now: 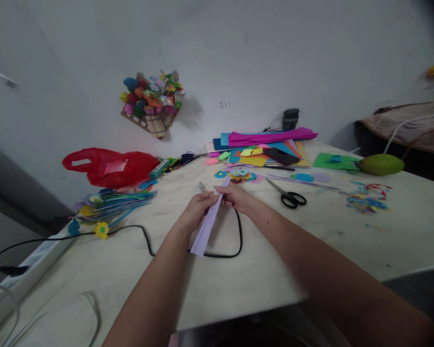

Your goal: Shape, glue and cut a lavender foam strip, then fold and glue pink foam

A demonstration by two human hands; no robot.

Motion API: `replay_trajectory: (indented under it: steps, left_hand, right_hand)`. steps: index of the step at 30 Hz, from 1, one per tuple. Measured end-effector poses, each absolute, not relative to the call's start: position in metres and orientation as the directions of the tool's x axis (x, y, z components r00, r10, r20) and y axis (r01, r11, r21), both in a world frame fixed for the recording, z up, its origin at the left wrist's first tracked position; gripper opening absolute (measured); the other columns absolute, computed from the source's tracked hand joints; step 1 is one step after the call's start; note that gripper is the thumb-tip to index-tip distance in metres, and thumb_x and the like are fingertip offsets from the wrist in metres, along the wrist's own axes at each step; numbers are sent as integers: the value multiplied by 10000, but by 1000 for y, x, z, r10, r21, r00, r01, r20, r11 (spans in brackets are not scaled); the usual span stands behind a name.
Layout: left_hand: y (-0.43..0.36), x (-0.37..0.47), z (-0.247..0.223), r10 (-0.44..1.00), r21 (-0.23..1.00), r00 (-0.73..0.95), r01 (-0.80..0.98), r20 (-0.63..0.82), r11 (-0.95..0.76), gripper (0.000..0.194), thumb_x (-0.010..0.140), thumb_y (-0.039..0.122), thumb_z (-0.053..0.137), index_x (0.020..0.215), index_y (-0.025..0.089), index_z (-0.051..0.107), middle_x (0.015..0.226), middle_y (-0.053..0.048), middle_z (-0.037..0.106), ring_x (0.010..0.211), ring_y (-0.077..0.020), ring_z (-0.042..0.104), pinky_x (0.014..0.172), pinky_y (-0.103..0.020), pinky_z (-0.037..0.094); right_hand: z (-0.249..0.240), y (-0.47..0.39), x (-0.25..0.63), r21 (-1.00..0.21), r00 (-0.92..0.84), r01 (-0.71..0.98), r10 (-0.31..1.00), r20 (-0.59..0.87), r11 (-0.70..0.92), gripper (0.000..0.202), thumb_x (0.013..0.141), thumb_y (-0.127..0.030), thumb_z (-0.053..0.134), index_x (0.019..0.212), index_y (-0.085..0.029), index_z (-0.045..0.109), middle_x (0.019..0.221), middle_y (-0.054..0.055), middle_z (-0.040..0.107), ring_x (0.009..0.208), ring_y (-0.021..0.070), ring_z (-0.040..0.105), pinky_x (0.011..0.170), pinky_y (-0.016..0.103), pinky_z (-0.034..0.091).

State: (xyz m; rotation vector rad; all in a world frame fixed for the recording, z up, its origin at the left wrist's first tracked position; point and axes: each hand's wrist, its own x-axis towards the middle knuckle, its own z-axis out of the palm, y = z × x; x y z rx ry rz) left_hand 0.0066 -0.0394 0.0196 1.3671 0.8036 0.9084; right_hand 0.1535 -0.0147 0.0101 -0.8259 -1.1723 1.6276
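Observation:
A long strip of light purple paper (207, 228) with a lengthwise crease is held between both hands above the table. My left hand (198, 208) pinches its left edge, fingers closed. From the other side, my right hand (235, 196) grips the same strip, thumb on top. The strip's wide end hangs toward me, and its far end points at the wall. Just beyond the hands lie several paper flowers (238, 174). Black-handled scissors (291, 198) rest with blades open to the right of my right hand. A black cord (240, 231) loops on the table beneath the strip.
A red plastic bag (108, 166) and a bundle of paper-flower stems (119, 205) lie at left, by a power strip (43, 255). Coloured sheets (271, 140) are stacked against the wall. At right are a green mango-like fruit (381, 165) and paper scraps (367, 200).

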Motion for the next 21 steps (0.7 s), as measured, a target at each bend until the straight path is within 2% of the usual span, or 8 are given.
replay_trajectory:
  steps: [5, 13, 21]
  left_hand:
    - [-40, 8, 20, 907, 998, 421, -66, 7, 23, 311, 578, 386, 732, 604, 141, 542, 474, 57, 441, 418, -39, 332, 435, -210, 202]
    - [-43, 10, 23, 891, 999, 453, -20, -20, 33, 323, 612, 428, 702, 641, 126, 591, 474, 40, 453, 411, -44, 324, 425, -209, 196]
    - [-44, 11, 22, 900, 999, 436, -21, -19, 31, 313, 619, 417, 696, 625, 128, 577, 457, 49, 432, 406, -46, 331, 425, -214, 194]
  right_hand:
    - [8, -13, 154, -958, -268, -286, 962, 60, -20, 337, 714, -404, 613, 537, -140, 503, 373, -22, 462, 291, 49, 343, 257, 163, 164]
    - [7, -13, 153, -965, -269, -259, 955, 124, 52, 368, 692, -448, 625, 526, -143, 503, 394, -23, 472, 305, 46, 346, 270, 171, 197]
    - [6, -11, 157, -968, -224, -220, 959, 173, 124, 410, 684, -455, 630, 450, -161, 465, 351, -41, 396, 310, 47, 304, 293, 191, 197]
